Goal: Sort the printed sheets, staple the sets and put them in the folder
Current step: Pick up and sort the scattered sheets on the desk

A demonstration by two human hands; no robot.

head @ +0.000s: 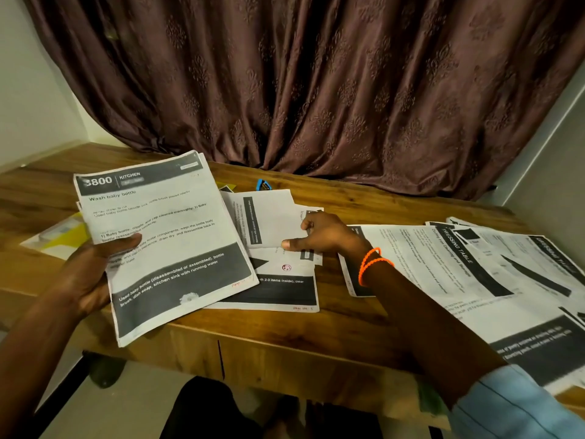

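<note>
A stack of kitchen sheets [164,236] is grasped in the left hand [85,274], thumb clamped on top, and held above the table [285,331]. A loose sheet [272,217] in the middle pile is pinched by the right hand [323,232]. The stapler [263,185] lies beyond. Sets could be mixed if two overlapping pages are lifted together.

Wooden table [332,331], brown grain, set against a patterned maroon curtain [316,77]; pale walls [28,90] seen on 2 sides; light floor [104,413] below.
</note>
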